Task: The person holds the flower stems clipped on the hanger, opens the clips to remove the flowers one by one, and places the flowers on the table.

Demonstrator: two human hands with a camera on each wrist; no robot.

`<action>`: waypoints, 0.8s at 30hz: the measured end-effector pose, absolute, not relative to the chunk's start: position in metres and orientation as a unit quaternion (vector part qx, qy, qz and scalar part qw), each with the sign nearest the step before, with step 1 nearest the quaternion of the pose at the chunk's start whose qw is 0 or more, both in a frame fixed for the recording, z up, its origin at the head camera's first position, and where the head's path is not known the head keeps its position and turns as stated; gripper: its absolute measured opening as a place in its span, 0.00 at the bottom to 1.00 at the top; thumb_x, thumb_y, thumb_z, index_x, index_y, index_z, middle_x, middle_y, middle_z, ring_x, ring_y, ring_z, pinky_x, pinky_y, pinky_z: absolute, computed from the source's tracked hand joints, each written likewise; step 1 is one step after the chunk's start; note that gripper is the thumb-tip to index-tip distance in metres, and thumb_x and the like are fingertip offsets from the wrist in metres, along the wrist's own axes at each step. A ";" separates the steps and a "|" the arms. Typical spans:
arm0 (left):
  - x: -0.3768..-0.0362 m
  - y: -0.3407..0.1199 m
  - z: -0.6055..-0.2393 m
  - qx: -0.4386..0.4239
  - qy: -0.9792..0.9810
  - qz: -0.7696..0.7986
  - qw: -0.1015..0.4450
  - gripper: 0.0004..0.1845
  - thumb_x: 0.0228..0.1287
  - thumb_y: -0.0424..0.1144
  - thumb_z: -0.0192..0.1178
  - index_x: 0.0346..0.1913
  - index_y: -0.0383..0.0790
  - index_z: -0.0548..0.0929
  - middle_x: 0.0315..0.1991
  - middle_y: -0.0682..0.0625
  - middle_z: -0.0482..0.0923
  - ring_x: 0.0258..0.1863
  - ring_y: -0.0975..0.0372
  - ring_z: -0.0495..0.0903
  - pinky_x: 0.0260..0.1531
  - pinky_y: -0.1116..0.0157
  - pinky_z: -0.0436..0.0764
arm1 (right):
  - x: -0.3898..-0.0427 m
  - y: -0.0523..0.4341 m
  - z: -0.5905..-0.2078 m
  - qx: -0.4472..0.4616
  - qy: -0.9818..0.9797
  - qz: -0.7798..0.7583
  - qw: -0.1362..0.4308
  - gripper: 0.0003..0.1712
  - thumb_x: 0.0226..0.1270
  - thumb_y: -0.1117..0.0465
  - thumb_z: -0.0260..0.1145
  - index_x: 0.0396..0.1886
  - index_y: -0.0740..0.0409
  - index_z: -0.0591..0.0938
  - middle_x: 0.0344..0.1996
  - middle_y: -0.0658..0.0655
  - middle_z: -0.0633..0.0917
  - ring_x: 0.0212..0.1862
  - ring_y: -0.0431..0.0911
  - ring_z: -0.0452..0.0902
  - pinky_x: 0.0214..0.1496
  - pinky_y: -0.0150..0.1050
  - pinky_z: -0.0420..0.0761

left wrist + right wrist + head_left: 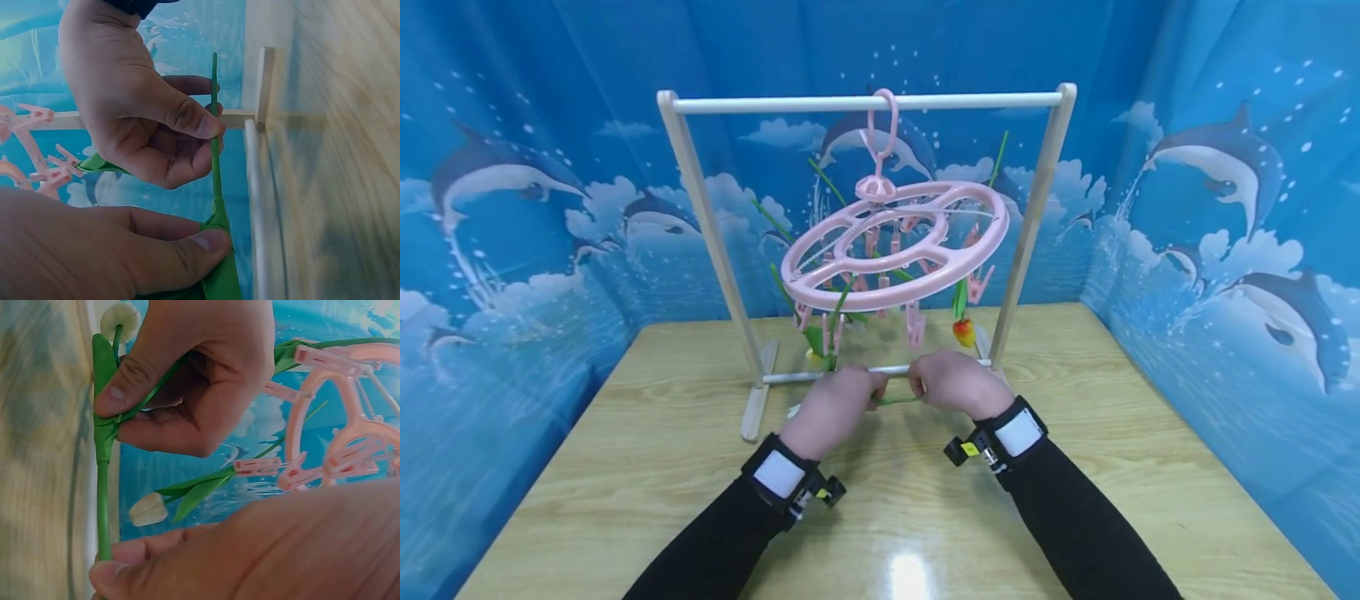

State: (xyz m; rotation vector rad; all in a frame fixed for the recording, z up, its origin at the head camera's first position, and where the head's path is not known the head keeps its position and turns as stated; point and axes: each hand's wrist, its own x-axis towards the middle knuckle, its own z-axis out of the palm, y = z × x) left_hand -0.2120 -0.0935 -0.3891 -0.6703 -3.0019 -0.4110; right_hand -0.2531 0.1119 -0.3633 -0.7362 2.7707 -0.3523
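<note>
Both hands hold one artificial tulip with a white flower head [120, 320], low in front of a drying stand. My left hand [837, 407] pinches the green leaves [104, 428] where they join the stalk. Farther along, my right hand [957, 385] pinches the bare green stem [216, 172] between thumb and fingers. The stem spans the gap between the hands, and its thin end sticks out beyond the right hand in the left wrist view. Above hangs a pink round clip hanger [891, 293], tilted, with several tulips clipped upside down on it.
A wooden stand [707, 225] with a white top bar [760, 105] carries the hanger. A red-yellow tulip [964, 333] hangs at the right. An unused pink clothespin [914, 327] dangles at the front. Blue dolphin-print curtains [1217, 108] surround the wood-grain table [1120, 417].
</note>
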 end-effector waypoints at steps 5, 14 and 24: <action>-0.217 -0.092 -0.396 -0.203 -0.969 -0.138 -0.006 0.03 0.76 0.36 0.67 0.40 0.47 0.87 0.29 0.56 0.81 0.25 0.64 0.76 0.23 0.67 0.77 | -0.256 0.111 -0.374 -0.259 0.951 -0.114 0.128 0.10 0.72 0.74 0.65 0.37 0.58 0.88 0.28 0.50 0.81 0.29 0.44 0.71 0.32 0.35 0.73; -0.224 -0.091 -0.418 -0.207 -0.968 -0.134 0.034 0.08 0.75 0.34 0.67 0.36 0.49 0.89 0.28 0.58 0.83 0.25 0.65 0.75 0.23 0.69 0.76 | -0.260 0.110 -0.389 -0.257 0.952 -0.106 0.132 0.11 0.66 0.75 0.64 0.34 0.56 0.85 0.26 0.50 0.80 0.30 0.44 0.74 0.33 0.37 0.75; -0.230 -0.092 -0.432 -0.246 -0.958 -0.122 0.077 0.11 0.72 0.27 0.64 0.32 0.45 0.88 0.26 0.57 0.78 0.25 0.65 0.72 0.24 0.70 0.73 | -0.267 0.108 -0.404 -0.257 0.954 -0.097 0.118 0.14 0.71 0.72 0.64 0.28 0.50 0.81 0.23 0.49 0.77 0.28 0.43 0.72 0.31 0.37 0.72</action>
